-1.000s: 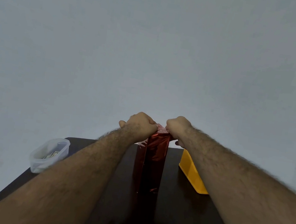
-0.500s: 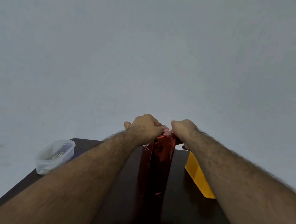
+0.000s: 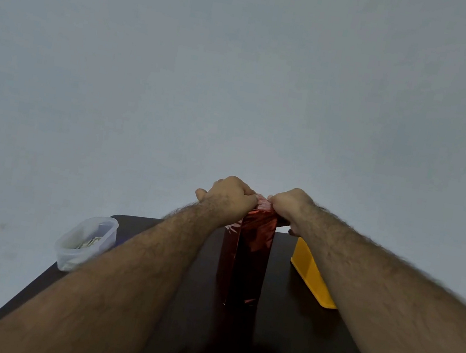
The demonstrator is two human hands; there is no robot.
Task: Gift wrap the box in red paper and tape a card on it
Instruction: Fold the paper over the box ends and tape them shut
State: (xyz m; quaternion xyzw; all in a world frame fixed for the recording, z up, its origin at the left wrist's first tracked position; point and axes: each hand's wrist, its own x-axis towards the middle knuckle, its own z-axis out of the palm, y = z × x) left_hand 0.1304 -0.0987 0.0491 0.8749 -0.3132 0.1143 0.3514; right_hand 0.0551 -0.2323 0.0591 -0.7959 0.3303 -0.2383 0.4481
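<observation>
A tall box [image 3: 247, 258] covered in shiny red paper stands upright in the middle of the dark table [image 3: 283, 352]. At its top end, my left hand [image 3: 229, 198] and my right hand [image 3: 289, 205] both have curled fingers that grip the crumpled red paper from either side. The fingertips and the top face of the box are hidden behind my knuckles. No card or tape is in sight.
A clear plastic tub [image 3: 85, 243] with small items inside sits at the table's left edge. A yellow tray [image 3: 312, 276] lies to the right of the box, partly under my right forearm. A plain pale wall rises behind the table.
The view has shifted slightly, so the box and hands sit a little further right and lower in the frame. Both hands keep their grip on the paper at the top of the box.
</observation>
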